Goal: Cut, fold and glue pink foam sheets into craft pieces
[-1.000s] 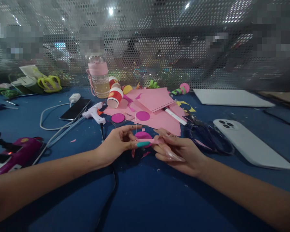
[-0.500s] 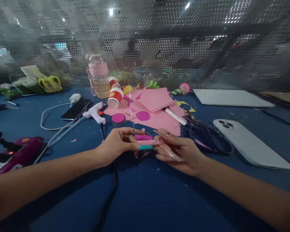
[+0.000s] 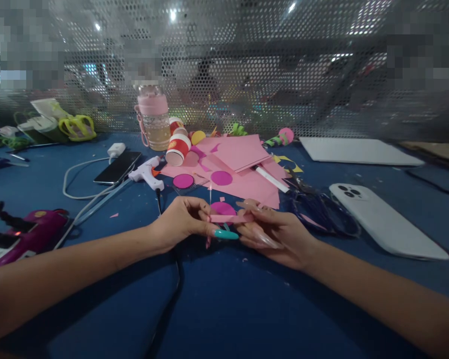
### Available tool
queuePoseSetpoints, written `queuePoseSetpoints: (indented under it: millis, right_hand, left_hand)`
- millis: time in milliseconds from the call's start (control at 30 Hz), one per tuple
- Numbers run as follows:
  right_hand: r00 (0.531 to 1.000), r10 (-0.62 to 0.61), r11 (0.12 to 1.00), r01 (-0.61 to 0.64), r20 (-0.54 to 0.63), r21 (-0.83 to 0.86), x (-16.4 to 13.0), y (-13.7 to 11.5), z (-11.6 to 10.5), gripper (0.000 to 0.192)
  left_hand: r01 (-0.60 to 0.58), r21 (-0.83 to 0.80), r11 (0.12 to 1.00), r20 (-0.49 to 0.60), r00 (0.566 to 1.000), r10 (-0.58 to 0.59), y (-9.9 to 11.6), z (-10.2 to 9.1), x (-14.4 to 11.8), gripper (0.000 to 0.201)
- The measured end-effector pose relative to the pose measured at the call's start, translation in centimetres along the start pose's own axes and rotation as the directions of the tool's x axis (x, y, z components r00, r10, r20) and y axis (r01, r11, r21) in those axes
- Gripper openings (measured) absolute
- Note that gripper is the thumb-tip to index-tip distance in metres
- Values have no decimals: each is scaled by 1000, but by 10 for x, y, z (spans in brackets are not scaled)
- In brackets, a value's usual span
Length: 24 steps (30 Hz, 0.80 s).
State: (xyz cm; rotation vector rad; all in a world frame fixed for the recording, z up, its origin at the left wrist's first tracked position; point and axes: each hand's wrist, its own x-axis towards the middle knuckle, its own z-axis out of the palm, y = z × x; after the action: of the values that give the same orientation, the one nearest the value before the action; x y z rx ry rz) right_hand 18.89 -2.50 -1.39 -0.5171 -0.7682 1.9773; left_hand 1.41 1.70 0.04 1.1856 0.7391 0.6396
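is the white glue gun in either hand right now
No, the glue gun lies on the table beyond the left hand; both hands pinch a pink paper strip.

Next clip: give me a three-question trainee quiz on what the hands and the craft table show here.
1. True or false: both hands pinch the same pink paper strip.
2. Which lies nearest the right hand? A) glue gun B) scissors C) pink-lidded bottle
3. Fill in: the white phone lies camera side ____.

Key
1. True: left hand and right hand each keep a grip on one end.
2. B
3. up
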Motion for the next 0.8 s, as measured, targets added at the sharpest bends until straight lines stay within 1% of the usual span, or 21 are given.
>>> queuePoseSetpoints:
  millis: [300, 500, 667, 800]
  right_hand:
    - [1000, 3, 1000, -3, 0, 10, -1, 1, -1, 21]
    - [1000, 8, 1000, -8, -24, 4, -2, 1, 1, 10]
    - [999, 11, 1000, -11, -36, -2, -2, 1, 2, 10]
    - [998, 10, 1000, -10, -69, 5, -1, 1, 2, 10]
  left_hand:
    - [6, -4, 1000, 1, 1000, -6, 1, 2, -1, 33]
    - [9, -9, 1000, 15, 1000, -8, 2, 2, -1, 35]
    - [68, -18, 998, 17, 998, -67, 4, 2, 0, 39]
    - [79, -17, 997, -7, 997, -79, 4, 1, 0, 39]
